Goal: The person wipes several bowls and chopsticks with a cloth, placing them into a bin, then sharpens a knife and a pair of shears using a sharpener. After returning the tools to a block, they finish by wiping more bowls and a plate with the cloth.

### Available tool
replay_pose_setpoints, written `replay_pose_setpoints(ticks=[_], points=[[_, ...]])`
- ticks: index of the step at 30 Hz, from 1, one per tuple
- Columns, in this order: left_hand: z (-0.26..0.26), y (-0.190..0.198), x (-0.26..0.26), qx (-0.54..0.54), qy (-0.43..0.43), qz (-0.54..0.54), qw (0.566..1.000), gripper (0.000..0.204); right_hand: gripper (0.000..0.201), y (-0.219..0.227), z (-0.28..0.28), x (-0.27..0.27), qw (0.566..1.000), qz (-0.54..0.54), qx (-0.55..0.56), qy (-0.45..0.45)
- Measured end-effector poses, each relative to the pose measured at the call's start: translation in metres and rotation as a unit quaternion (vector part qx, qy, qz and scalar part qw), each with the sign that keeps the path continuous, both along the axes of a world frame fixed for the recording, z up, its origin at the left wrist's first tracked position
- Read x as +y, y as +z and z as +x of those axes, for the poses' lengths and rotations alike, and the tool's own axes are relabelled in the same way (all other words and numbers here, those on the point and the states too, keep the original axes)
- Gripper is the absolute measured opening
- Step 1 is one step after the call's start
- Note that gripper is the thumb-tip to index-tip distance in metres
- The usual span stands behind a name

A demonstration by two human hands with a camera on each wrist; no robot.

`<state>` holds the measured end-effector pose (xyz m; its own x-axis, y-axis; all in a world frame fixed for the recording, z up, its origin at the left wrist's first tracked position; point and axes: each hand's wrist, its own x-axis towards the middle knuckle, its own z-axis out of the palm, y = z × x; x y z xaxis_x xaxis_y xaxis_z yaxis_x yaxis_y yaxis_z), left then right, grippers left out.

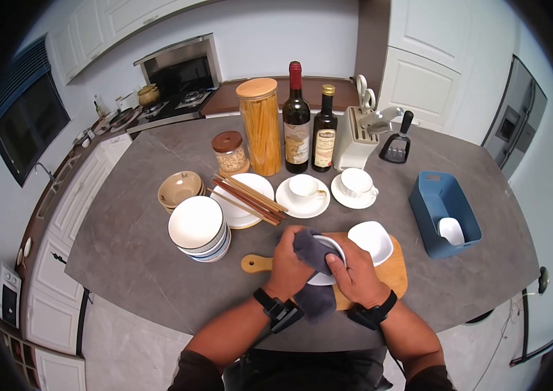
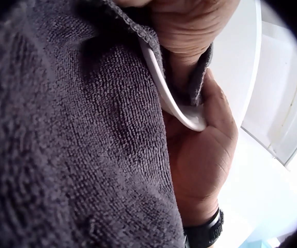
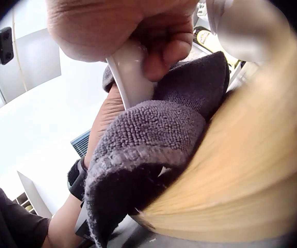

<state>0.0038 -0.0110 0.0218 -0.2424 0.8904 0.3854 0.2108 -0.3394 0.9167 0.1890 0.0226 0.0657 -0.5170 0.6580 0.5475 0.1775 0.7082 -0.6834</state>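
Note:
Over the wooden cutting board (image 1: 392, 277), both hands are at one small white bowl (image 3: 129, 77). My right hand (image 1: 362, 279) grips it by the side, thumb at the rim. Bunched in my left hand (image 1: 286, 260) is a dark grey towel (image 1: 311, 252), pressed against the bowl and folded over its rim. The towel's loose end hangs down over the board's near edge. In the left wrist view the towel (image 2: 86, 134) fills much of the picture, and the bowl's rim shows beside it. A second white bowl (image 1: 371, 242) sits on the board, just beyond my right hand.
A blue bin (image 1: 423, 218) at the right holds a white bowl (image 1: 450, 231). Stacked bowls (image 1: 198, 221), a plate (image 1: 250, 186) with chopsticks and two cups on saucers stand left and behind. Further back are a pasta jar (image 1: 263, 133), bottles (image 1: 297, 130) and a knife block (image 1: 354, 143).

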Motion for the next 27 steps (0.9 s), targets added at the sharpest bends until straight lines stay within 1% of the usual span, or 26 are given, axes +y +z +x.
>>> replay_pose_setpoints(ticks=[5,7,8,9,10,11,13,15,17,18,20,21,23,25,27], points=[[0.003,-0.002,0.001,-0.002,-0.022,-0.005,1.000,0.065,0.031,0.005,0.003,0.003,1.000,-0.002,0.000,-0.011],[0.005,0.000,0.000,-0.006,-0.034,-0.009,0.999,0.067,0.027,0.002,0.003,0.006,0.998,0.043,0.030,-0.047],[0.006,0.002,-0.001,-0.009,-0.045,-0.014,0.999,0.070,0.027,0.001,0.003,0.007,0.998,0.042,0.030,-0.047],[0.008,0.001,-0.001,-0.009,-0.045,-0.014,0.999,0.070,0.027,-0.002,0.003,0.007,0.996,0.042,0.044,-0.068],[0.010,0.001,-0.001,-0.045,-0.063,-0.007,0.997,0.072,0.027,-0.003,0.003,0.008,0.994,0.042,0.057,-0.089],[0.011,0.000,-0.001,-0.081,-0.080,0.001,0.993,0.074,0.027,-0.003,0.003,0.007,0.994,0.042,0.057,-0.089],[0.009,-0.002,-0.001,-0.085,-0.093,0.001,0.992,0.074,0.027,-0.003,0.001,0.007,0.989,0.065,0.085,-0.099],[0.007,-0.007,0.002,-0.088,-0.105,0.002,0.991,0.073,0.027,-0.002,0.002,0.006,0.990,0.064,0.078,-0.102],[0.005,-0.013,0.004,-0.053,-0.086,0.020,0.995,0.060,0.027,-0.002,0.002,0.006,0.990,0.063,0.072,-0.105],[0.004,-0.015,0.004,-0.053,-0.085,0.020,0.995,0.060,0.028,-0.002,0.002,0.006,0.991,0.055,0.069,-0.101],[0.004,-0.011,0.004,-0.014,-0.041,0.030,0.999,0.043,0.028,-0.001,0.001,0.005,0.992,0.047,0.068,-0.097],[0.002,-0.009,0.004,-0.014,-0.042,0.030,0.999,0.043,0.028,0.000,0.000,0.004,0.994,0.030,0.065,-0.084],[0.000,-0.005,0.004,0.031,-0.001,0.021,0.999,0.029,0.029,0.001,0.000,0.003,0.995,0.013,0.065,-0.072],[-0.001,0.001,0.003,0.047,0.010,0.023,0.999,0.025,0.029,-0.001,0.000,0.003,0.996,0.000,0.076,-0.051],[-0.001,0.000,0.003,0.060,0.022,0.024,0.998,0.021,0.029,-0.001,0.001,0.004,0.996,0.008,0.076,-0.053]])
